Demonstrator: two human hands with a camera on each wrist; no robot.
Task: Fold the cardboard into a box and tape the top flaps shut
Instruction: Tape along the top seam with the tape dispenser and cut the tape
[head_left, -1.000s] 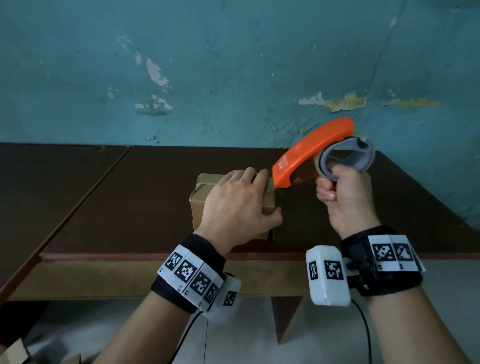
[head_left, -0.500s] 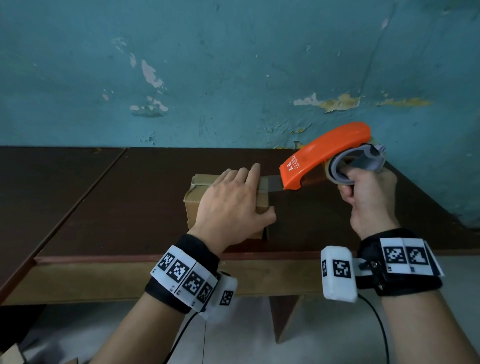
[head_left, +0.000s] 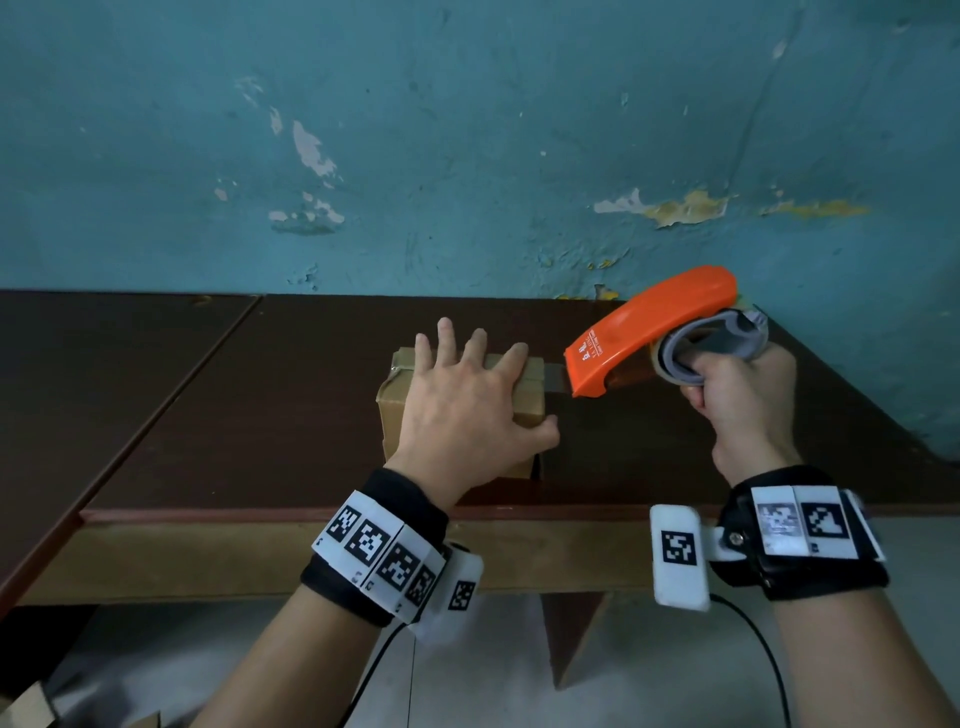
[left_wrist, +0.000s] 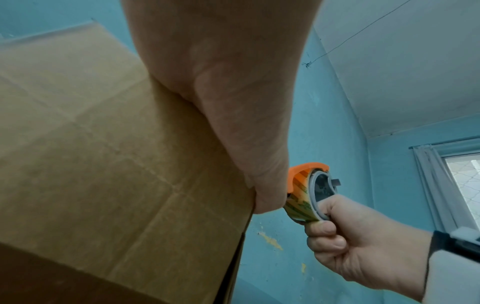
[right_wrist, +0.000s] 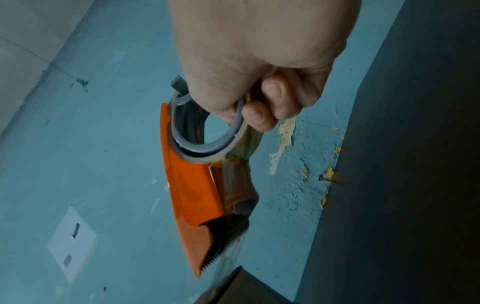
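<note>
Head view: small cardboard box sits on the dark brown worktop near its front edge, roughly centre frame. Left hand lies flat on the box top — fingers straight and spread, thumb at 3 o'clock of the palm over the box's right edge. Right hand at 3 o'clock of the box, fingers curled tight through the grey roll core of an orange tape dispenser. Dispenser is in the air, nose pointing toward 9 o'clock at the box, tail tilted up toward 2 o'clock. A strip of clear tape spans from the box's right top edge to the dispenser nose. Some tape already shows on the box's far-left corner.

Left wrist view: palm of the left hand presses on the box, creases visible on the cardboard; right hand with dispenser at 4 o'clock.

Right wrist view: right hand clamped on the grey ring, dispenser hanging toward 6 o'clock, serrated blade near a box corner — touching or not, cannot tell. Peeling teal wall behind the worktop.
</note>
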